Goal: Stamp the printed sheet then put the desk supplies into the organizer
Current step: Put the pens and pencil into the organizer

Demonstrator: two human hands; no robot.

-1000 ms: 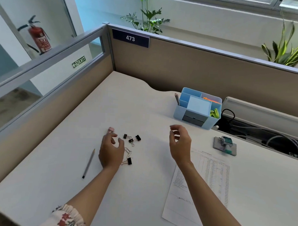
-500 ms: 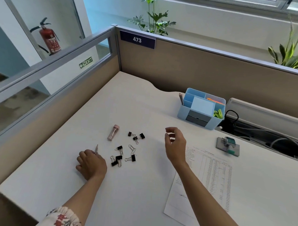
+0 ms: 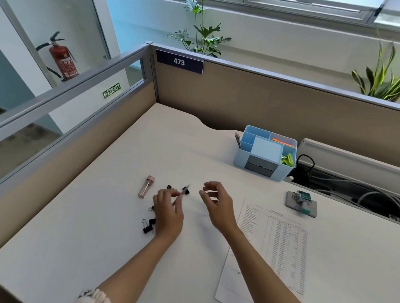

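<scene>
Your left hand (image 3: 169,215) has lifted the pencil (image 3: 183,191) off the worktop (image 3: 114,245), now pinching it over the binder clips (image 3: 149,226); right hand (image 3: 217,206) hovers loosely curled, empty; organizer (image 3: 266,153) waits near the far edge.

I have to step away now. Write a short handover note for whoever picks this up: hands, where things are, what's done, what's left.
Left hand pinches the pencil above the binder clips. Right hand hovers, holding nothing.
Organizer stands at the back of the desk; stamp rests on its pad beside the printed sheet. Pink lead tube lies left of the clips.
Done: some supplies already in the organizer; whether the sheet is stamped, cannot tell.
Left: pencil, clips, tube into the organizer.
</scene>
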